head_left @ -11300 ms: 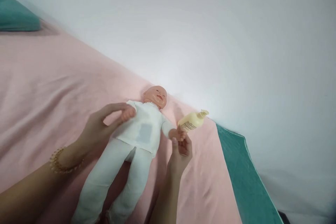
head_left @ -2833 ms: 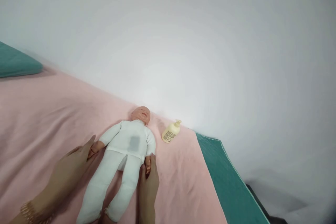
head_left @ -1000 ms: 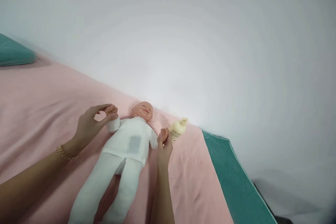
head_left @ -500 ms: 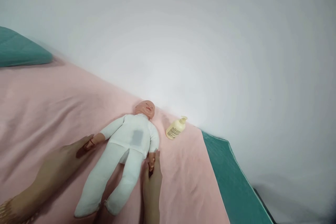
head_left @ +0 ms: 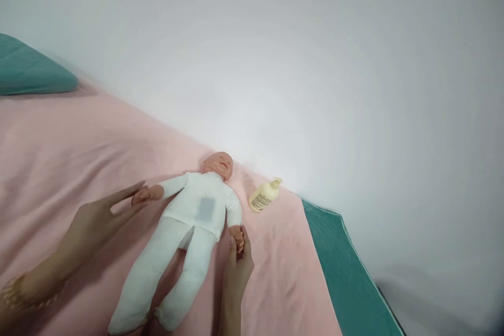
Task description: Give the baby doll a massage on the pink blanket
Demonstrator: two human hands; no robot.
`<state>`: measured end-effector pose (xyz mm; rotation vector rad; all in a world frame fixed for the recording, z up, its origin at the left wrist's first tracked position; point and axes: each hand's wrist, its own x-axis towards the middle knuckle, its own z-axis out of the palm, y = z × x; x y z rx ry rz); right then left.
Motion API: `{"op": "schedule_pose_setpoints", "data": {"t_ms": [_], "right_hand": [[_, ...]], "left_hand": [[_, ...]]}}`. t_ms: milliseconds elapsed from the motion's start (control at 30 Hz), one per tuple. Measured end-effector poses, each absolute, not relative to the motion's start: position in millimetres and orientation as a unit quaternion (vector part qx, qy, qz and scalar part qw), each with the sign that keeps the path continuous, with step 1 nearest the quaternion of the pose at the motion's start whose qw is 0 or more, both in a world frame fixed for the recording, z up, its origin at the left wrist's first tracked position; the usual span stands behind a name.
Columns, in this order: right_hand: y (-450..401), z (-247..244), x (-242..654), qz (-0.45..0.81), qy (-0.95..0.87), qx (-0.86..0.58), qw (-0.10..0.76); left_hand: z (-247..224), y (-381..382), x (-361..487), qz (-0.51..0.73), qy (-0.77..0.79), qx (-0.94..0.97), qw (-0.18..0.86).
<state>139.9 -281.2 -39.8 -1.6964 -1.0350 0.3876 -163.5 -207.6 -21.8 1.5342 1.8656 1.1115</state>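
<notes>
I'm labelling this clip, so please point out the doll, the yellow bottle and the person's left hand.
Doll [head_left: 189,209]: head view, lower front of its white top.
Yellow bottle [head_left: 262,199]: head view, printed side.
Left hand [head_left: 93,224]: head view, back of hand.

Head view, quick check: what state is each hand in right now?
Left hand: closed, holding one doll hand between thumb and fingers.
Right hand: closed, holding the other doll hand between thumb and fingers.
</notes>
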Motion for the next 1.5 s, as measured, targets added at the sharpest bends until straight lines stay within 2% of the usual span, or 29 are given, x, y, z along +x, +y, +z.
{"op": "schedule_pose_setpoints", "data": {"t_ms": [167, 300, 433, 667, 833, 1100, 1300, 1500], "right_hand": [[-245.3, -10.1, 134.1, 0.159, -0.414, -0.667, 0.598], [-198.2, 3.3, 142.7, 0.129, -0.424, -0.626, 0.641], [-147.9, 0.1, 159.6, 0.132, -0.420, -0.591, 0.676], [-83.1, -25.5, 179.8, 0.196, -0.433, -0.600, 0.644], [-54.1, -46.7, 198.1, 0.250, -0.427, -0.635, 0.593], [-56.6, -44.1, 195.0, 0.254, -0.451, -0.648, 0.559], [-85.6, -25.3, 173.8, 0.212, -0.491, -0.597, 0.597], [-125.2, -13.7, 158.1, 0.146, -0.510, -0.572, 0.625]], "left_hand": [[10.4, -156.6, -155.0, 0.500, 0.597, 0.585, 0.226], [21.0, -112.5, -134.4, 0.599, 0.516, 0.535, 0.298], [7.9, -67.2, -107.7, 0.670, 0.479, 0.442, 0.354], [-26.0, -10.9, -80.7, 0.591, 0.492, 0.483, 0.419], [-43.2, 13.5, -81.1, 0.525, 0.521, 0.528, 0.417], [-46.0, 15.9, -82.0, 0.506, 0.518, 0.560, 0.402], [-20.7, -19.6, -77.9, 0.576, 0.460, 0.548, 0.395], [1.5, -65.7, -81.4, 0.615, 0.457, 0.552, 0.329]]}}
